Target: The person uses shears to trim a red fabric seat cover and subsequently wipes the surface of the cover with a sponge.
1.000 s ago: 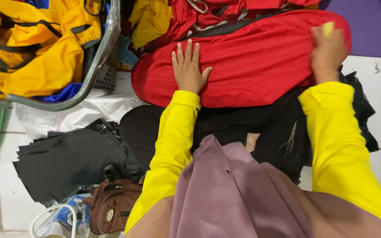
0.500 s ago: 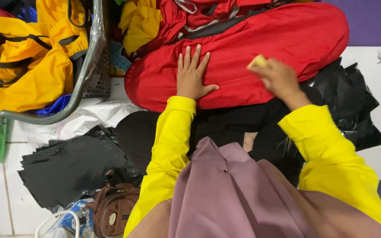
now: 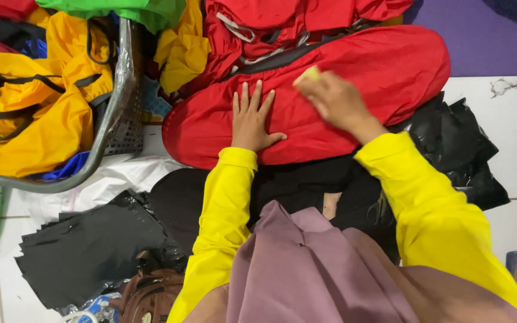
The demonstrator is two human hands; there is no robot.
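A big red padded fabric piece point(image 3: 390, 66) lies across the floor in front of me. My left hand point(image 3: 251, 119) rests flat on its near left part, fingers spread. My right hand point(image 3: 333, 98) hovers over the middle of the red piece, blurred, pinching a small pale yellow object point(image 3: 308, 75) between its fingertips. Both arms wear yellow sleeves. A mauve cloth point(image 3: 306, 269) covers my lap below.
A grey plastic basket point(image 3: 115, 113) at the left holds yellow fabric items point(image 3: 37, 119). Black plastic sheets point(image 3: 85, 245) lie at lower left, more black plastic point(image 3: 468, 149) at the right. A brown bag point(image 3: 148, 296) sits near the bottom. Purple mat point(image 3: 486, 36) at top right, white tiles below it.
My right hand has swept from the red piece's far right end leftward toward its middle, carrying the small yellow object. My left hand has stayed flat on the fabric.
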